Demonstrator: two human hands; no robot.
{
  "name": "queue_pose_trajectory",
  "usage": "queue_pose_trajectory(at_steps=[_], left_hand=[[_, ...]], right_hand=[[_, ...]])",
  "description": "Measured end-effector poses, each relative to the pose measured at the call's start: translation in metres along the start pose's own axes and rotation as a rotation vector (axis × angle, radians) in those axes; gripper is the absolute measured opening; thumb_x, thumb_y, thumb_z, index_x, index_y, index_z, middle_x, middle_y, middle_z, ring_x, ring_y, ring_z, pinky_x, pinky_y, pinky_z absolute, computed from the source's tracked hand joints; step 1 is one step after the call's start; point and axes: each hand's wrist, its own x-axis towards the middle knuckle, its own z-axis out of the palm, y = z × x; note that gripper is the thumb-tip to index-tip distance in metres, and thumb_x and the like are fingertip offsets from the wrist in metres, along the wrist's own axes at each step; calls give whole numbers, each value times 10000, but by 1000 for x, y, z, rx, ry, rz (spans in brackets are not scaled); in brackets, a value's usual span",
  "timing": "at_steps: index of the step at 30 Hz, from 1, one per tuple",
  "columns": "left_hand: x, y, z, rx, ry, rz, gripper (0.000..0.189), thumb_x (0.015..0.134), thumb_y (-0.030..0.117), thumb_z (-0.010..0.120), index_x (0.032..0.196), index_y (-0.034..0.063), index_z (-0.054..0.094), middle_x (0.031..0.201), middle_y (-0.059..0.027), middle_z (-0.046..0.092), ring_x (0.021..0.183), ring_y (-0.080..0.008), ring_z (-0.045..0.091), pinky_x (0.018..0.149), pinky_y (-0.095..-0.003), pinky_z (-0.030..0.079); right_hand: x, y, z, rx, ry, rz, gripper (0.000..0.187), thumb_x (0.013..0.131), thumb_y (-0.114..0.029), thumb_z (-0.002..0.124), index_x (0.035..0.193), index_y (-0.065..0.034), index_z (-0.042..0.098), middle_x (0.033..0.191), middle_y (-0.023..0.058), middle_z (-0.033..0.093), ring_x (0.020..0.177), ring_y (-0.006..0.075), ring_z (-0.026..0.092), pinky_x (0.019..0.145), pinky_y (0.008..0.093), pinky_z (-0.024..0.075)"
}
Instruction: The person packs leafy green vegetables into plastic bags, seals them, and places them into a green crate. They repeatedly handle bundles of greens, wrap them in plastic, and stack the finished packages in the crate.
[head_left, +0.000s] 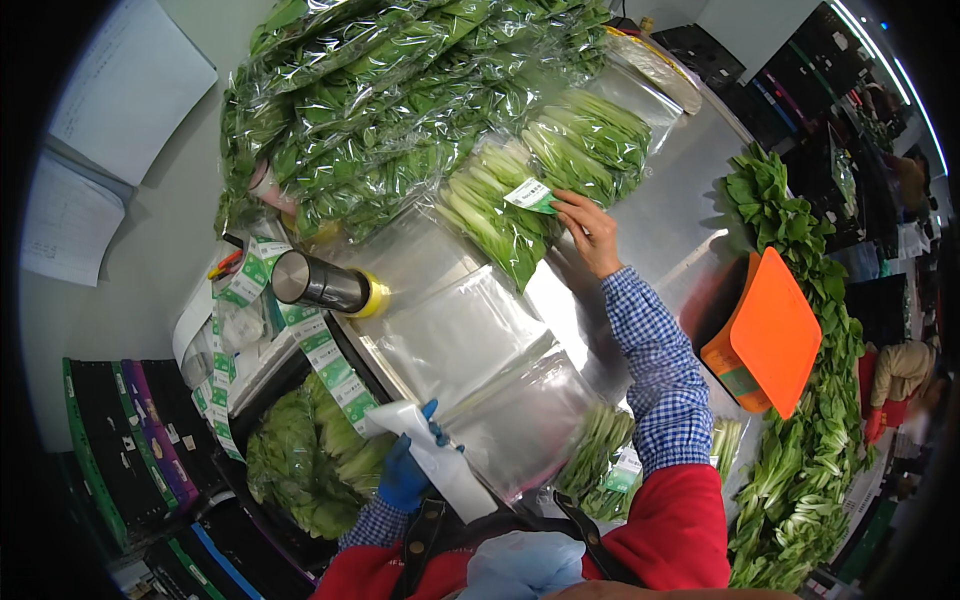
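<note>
My right hand, bare, holds a white and green label by its edge. The label lies against a clear bag of leafy greens, its pale stems towards the back; whether it is fully stuck down I cannot tell. A second bag of greens lies just behind. Near my body my left hand, in a blue glove, grips the white backing paper of a label strip. Green and white labels still sit on that strip, which runs up past a dark metal cylinder.
Bagged leafy greens are piled at the back. Flat clear bags lie in the middle. An orange scale stands right, before loose greens. A black crate holds bagged greens at left. Another person works far right.
</note>
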Motion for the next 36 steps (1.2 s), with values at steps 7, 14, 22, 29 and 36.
queue_pose_trajectory(at_steps=[7,14,22,29,36], left_hand=[[145,27,35,441,208,230,572,749,108,654,1235,3,370,923,-42,514,766,-119,518,718,-267,456],[275,32,53,719,481,533,238,710,229,724,776,97,537,614,29,458,507,-80,421,468,-227,331],[281,33,56,616,354,331,570,752,232,686,1183,-57,450,1072,-86,552,884,-156,560,762,-260,456],[284,35,65,572,278,323,497,777,172,638,1196,-14,446,1083,-81,543,904,-179,567,746,-287,486],[275,33,76,465,240,196,407,791,194,595,1126,-15,498,992,-109,585,838,-215,600,721,-314,505]], right_hand=[[-16,3,-17,54,225,138,144,822,-25,559,942,16,627,1040,105,610,859,159,591,713,244,484],[-6,7,-48,-67,305,112,144,819,-48,571,936,8,633,1025,108,617,850,170,600,700,260,498],[90,67,-63,-179,298,-26,134,786,-59,588,903,-6,624,1048,116,600,880,241,610,714,298,502],[112,132,-56,-263,74,229,230,707,1,514,904,-16,632,1043,133,607,968,262,582,869,323,440],[99,147,-66,-144,142,340,308,696,-10,415,904,-10,643,1006,126,629,903,221,601,847,286,434]])
